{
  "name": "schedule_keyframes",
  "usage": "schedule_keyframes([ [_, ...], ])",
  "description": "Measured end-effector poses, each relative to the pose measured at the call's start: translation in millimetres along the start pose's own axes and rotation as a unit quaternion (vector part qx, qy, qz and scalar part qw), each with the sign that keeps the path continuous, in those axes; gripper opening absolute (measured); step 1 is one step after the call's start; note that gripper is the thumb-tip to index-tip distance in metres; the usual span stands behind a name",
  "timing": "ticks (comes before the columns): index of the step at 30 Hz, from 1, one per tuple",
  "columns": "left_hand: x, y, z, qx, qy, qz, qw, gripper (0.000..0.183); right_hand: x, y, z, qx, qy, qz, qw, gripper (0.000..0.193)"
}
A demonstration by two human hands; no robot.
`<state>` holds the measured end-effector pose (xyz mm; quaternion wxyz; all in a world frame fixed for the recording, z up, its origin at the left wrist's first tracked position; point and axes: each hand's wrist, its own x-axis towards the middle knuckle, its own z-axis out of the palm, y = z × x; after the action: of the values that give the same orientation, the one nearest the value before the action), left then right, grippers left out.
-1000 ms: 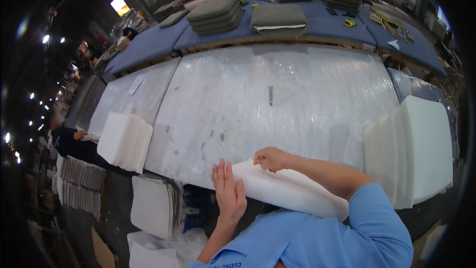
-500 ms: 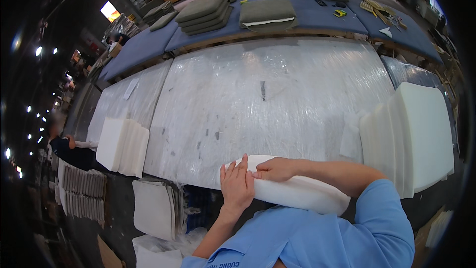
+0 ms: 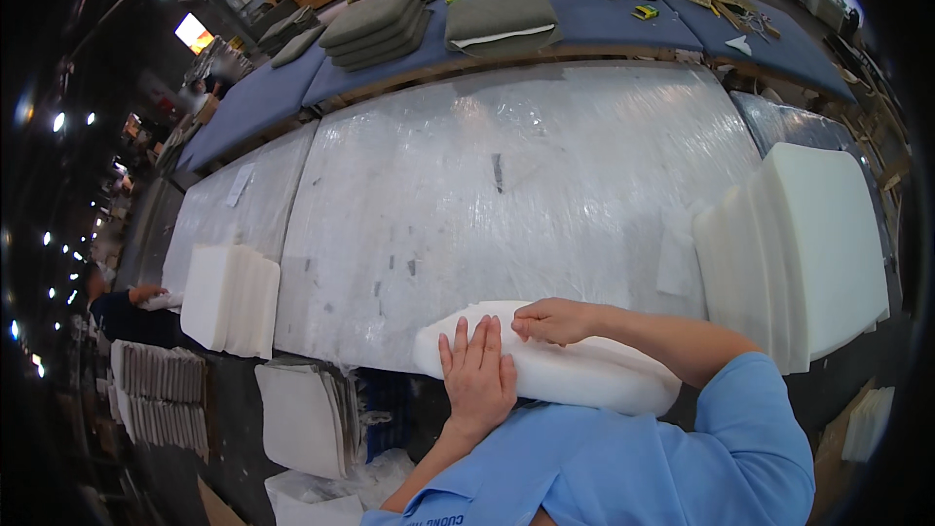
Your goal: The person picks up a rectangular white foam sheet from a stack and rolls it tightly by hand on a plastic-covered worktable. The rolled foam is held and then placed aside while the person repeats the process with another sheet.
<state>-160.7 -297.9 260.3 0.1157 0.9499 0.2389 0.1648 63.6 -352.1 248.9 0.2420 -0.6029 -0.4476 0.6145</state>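
Note:
A thick white foam cushion, wrapped in soft white wadding, lies along the near edge of the plastic-covered table, right against my body. My left hand rests flat on its left part, fingers stretched and slightly apart, holding nothing. Just to the right, my right hand is closed in a pinch at the cushion's top, its forearm reaching across from the right. What sits between those fingertips, if anything, is too small to make out.
White foam pads stand stacked at the right, with a smaller stack at the left. A blue table beyond holds grey-green cushions. Two people stand behind it; another person is at the far left. White sheets hang below left.
My right hand has moved a little right and up, away from my left fingers. My left hand has flattened and shifted right on the cushion. The view has tilted slightly.

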Motion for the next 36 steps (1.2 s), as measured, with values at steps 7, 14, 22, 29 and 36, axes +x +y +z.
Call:
schedule_keyframes([
  [7,8,-1,0,0.01,-0.02,0.001,1.0,0.057,2,20,14,-0.158,0.016,-0.14,0.977,0.046],
  [14,11,-1,-2,0.015,-0.025,0.007,1.0,0.057,18,74,-7,-0.178,0.071,-0.081,0.978,0.042],
  [22,14,-2,2,0.02,-0.009,0.003,1.0,0.056,-26,14,-1,-0.126,-0.022,-0.1,0.987,0.042],
  [29,22,1,4,0.008,0.001,0.008,1.0,0.055,-6,69,-11,-0.188,0.079,-0.047,0.978,0.04],
  [36,21,-1,6,0.005,0.003,0.01,1.0,0.056,-19,17,-5,-0.079,0.063,-0.128,0.987,0.031],
])
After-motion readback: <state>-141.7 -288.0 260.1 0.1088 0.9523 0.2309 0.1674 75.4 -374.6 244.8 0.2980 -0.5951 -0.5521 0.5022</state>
